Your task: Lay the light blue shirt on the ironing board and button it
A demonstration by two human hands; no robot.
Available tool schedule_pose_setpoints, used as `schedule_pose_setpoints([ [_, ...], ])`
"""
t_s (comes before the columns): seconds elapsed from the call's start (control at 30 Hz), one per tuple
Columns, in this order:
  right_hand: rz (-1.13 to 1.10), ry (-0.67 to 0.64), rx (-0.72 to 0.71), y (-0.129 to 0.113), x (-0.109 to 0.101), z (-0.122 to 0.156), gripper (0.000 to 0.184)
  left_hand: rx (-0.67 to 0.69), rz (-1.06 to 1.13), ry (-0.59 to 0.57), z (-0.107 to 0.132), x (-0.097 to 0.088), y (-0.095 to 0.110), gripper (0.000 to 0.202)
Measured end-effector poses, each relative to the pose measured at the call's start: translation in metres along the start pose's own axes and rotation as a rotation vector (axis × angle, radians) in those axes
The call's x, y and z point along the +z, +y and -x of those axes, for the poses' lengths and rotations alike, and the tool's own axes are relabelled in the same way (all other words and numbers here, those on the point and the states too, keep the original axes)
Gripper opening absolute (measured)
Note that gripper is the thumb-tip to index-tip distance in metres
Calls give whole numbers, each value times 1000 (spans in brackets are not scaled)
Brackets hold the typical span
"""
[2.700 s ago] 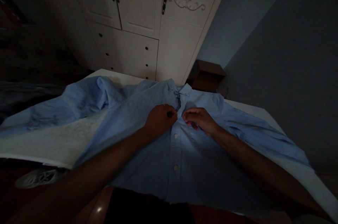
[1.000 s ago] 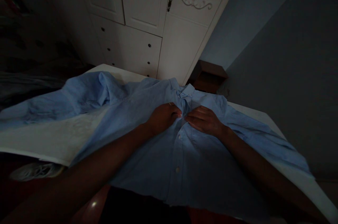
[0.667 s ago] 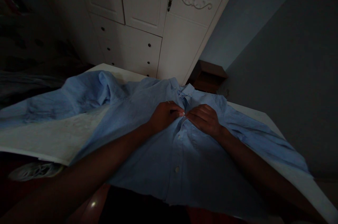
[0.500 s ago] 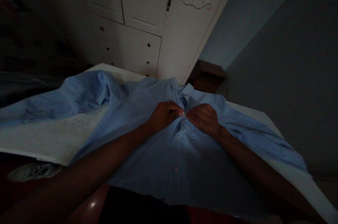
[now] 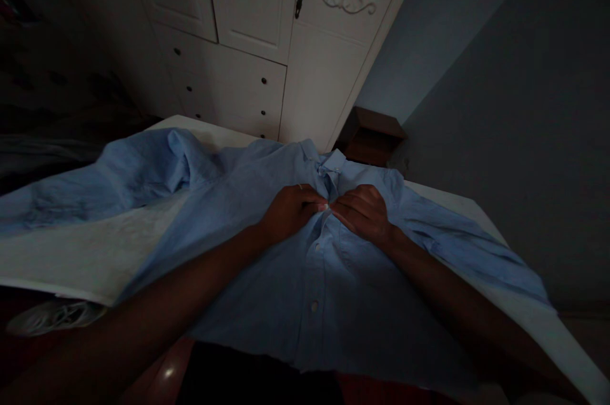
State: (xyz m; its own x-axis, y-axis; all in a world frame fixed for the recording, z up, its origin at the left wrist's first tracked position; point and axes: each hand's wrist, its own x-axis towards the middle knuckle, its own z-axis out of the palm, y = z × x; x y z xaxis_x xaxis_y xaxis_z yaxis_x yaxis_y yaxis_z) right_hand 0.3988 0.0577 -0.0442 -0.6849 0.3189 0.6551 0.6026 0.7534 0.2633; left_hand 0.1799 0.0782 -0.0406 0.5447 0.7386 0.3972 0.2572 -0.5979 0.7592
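A light blue button-up shirt (image 5: 267,284) lies front side up, its collar (image 5: 332,162) at the far end and its sleeves spread to both sides. My left hand (image 5: 291,211) pinches a small white button (image 5: 326,206) at the front opening below the collar. Closed on the placket edge, my right hand (image 5: 363,211) meets it from the other side, fingertips almost touching. Lower down the placket, more buttons (image 5: 314,306) show. Whether the pinched button sits in its hole is hidden by the fingers.
Beneath the shirt is a white table (image 5: 95,259). Beyond it stands a white wardrobe (image 5: 248,4) with drawers, and a brown cabinet (image 5: 374,135) beside the wall. A shoe (image 5: 54,317) is on the red floor at the lower left.
The whole view has shifted slightly. Both hands stay at the same spot on the shirt front, still pinching the button and placket, with hardly any finger movement.
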Motion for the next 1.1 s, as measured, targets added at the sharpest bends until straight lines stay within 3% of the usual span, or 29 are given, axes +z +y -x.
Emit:
schedule_pose_setpoints([
  [0.33,55,45,-75,1,0,-1,11,-55,-118,9,2,3,6,19],
  [0.63,19,89,-56,-2,-1,-5,11,71,-197,2,5,2,10,22],
  [0.87,-2,60,-17,-1,1,-2,9,-19,-114,19,7,5,12,23],
  [1.1,-59,-24,69,-2,3,-5,9,-75,-183,19,7,9,14,16],
])
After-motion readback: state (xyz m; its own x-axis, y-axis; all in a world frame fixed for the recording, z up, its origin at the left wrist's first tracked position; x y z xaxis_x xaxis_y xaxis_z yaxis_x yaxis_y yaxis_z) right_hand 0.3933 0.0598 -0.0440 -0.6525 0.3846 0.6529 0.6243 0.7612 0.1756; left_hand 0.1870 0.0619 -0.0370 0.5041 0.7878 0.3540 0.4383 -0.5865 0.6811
